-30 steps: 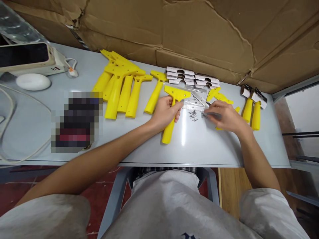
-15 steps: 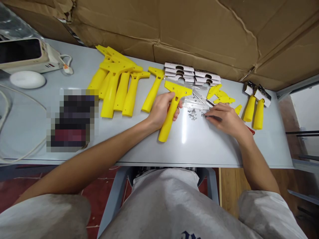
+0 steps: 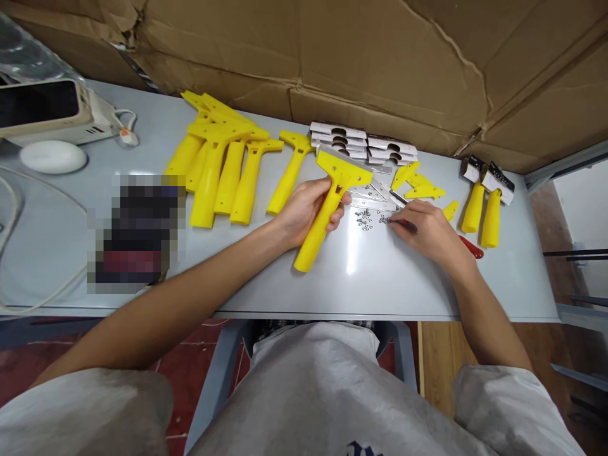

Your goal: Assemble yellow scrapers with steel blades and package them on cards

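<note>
My left hand (image 3: 306,212) is closed around the neck of a yellow scraper handle (image 3: 316,237), tilted with its wide head up and a metal strip along the top edge. Fingers of my right hand (image 3: 427,229) pinch dark tweezers (image 3: 405,224), whose tip is at a small group of screws and nuts (image 3: 384,219) on the table. More loose screws and nuts (image 3: 365,221) lie just left of it. Behind them are metal blades (image 3: 373,201) and several yellow head pieces (image 3: 422,187).
Several yellow handles (image 3: 209,183) lie piled at left, with a single one (image 3: 289,171) beside them. White boxes (image 3: 339,136) are stacked at the back. Two carded scrapers (image 3: 489,218) and a red-handled tool (image 3: 472,247) lie right. A white mouse (image 3: 53,156) is far left; cardboard (image 3: 351,57) stands behind.
The scraper handle in my left hand has tilted slightly, its lower end moving left and its head right. My right hand stays over the screws, shifted only slightly.
</note>
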Motion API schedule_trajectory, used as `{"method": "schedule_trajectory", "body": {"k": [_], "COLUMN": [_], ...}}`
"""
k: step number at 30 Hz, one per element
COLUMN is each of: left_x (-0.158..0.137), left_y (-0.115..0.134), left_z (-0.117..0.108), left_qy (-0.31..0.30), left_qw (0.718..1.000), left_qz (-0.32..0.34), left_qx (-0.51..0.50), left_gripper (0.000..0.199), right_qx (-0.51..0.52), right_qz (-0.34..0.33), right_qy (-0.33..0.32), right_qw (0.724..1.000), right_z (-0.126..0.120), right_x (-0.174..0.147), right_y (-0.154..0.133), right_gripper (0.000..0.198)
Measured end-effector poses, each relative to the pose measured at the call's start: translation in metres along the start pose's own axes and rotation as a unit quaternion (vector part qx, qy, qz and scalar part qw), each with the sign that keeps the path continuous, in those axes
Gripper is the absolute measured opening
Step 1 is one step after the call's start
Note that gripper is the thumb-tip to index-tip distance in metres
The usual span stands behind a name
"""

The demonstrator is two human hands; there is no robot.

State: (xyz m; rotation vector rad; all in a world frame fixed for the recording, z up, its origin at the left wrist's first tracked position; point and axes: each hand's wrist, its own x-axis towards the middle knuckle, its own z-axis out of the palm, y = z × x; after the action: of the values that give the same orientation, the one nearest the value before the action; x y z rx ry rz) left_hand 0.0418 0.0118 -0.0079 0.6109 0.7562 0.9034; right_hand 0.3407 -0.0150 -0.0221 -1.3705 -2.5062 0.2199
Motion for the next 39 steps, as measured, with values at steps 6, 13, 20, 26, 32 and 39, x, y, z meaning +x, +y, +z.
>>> {"method": "schedule_trajectory", "body": {"k": [6, 13, 20, 26, 32, 39], "left_x": [-0.006, -0.006, -0.010, -0.021, -0.026, -0.027], "left_y": [0.003, -0.001, -0.010, -0.012, -0.020, -0.025], "left_z": [0.005, 0.003, 0.008, 0.017, 0.018, 0.016], "left_qy": [-0.018, -0.023, 0.058, 0.058, 0.048, 0.055], "left_qw": [0.997, 0.999, 0.981, 0.963, 0.950, 0.950], "left_qz": [0.003, 0.038, 0.079, 0.108, 0.110, 0.125], "left_qx": [-0.070, 0.016, 0.169, 0.242, 0.288, 0.280], "left_gripper": [0.037, 0.043, 0.026, 0.026, 0.023, 0.019], "right_qx": [-0.053, -0.091, 0.001, 0.124, 0.208, 0.190], "right_qz": [-0.010, 0.002, 0.010, 0.053, 0.045, -0.026], "right_qy": [0.005, -0.001, 0.050, 0.102, 0.182, 0.176], "right_qw": [0.999, 0.996, 0.999, 0.986, 0.960, 0.965], "right_z": [-0.001, 0.000, -0.001, -0.007, -0.002, -0.003], "right_x": [0.000, 0.002, 0.003, 0.007, 0.017, 0.042], "right_y": [-0.001, -0.006, -0.007, -0.015, -0.040, -0.060], "right_gripper": [0.034, 0.035, 0.029, 0.029, 0.030, 0.025]}}
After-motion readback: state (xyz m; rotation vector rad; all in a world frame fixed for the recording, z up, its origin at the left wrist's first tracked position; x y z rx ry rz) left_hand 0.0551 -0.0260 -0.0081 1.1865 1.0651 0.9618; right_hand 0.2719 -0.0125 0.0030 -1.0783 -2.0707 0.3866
